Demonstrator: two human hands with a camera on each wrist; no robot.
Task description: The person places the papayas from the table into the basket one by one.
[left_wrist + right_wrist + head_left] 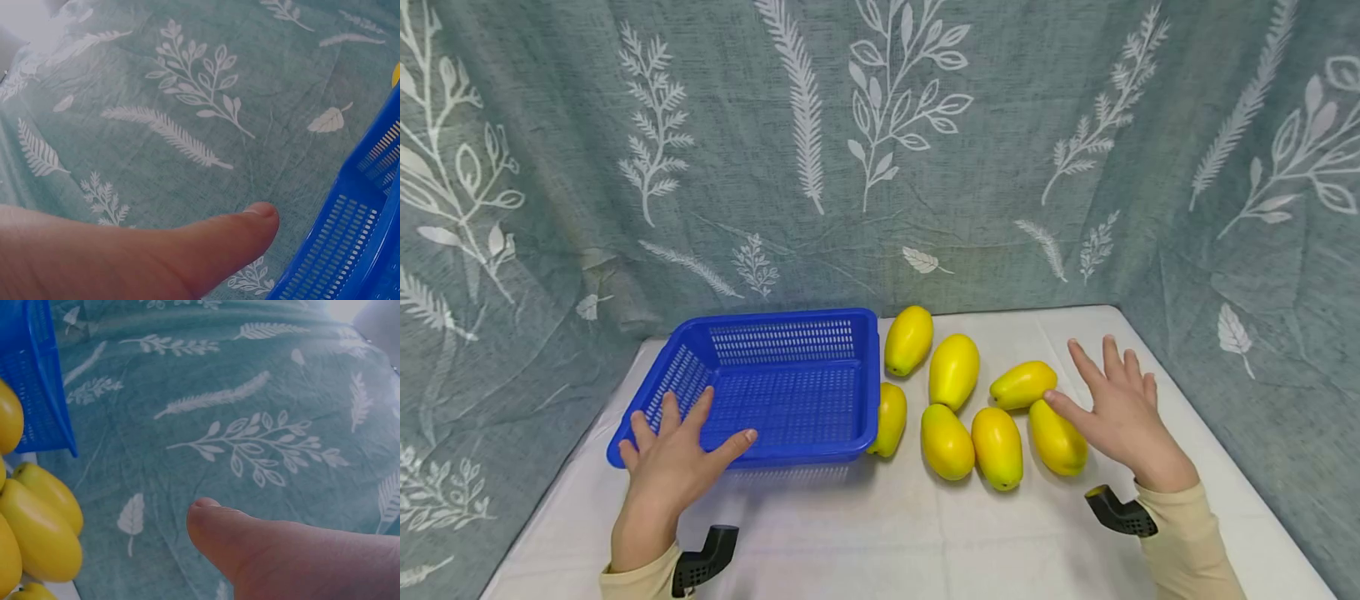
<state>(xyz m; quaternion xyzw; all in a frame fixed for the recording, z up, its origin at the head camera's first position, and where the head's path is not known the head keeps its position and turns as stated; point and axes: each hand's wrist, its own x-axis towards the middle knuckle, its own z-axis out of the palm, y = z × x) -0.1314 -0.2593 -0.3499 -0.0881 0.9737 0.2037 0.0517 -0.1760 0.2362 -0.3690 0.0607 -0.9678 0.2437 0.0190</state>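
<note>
A blue plastic basket with slotted walls stands at the left of the table, nothing inside it. Over its front left corner my left hand is held with fingers spread, holding nothing. Several yellow mangoes lie right of the basket; one mango is close against its right wall, partly hidden under the rim. My right hand, fingers also spread and grasping nothing, hovers at the right of the group. Its thumb overlaps the rightmost mango in the head view. In each wrist view only the thumb side of the hand shows.
A white cloth covers the table. Grey-green curtains with white leaf prints enclose the back and both sides. Another mango lies near the back edge, beside the basket's far right corner. Black wrist mounts sit on both sleeves.
</note>
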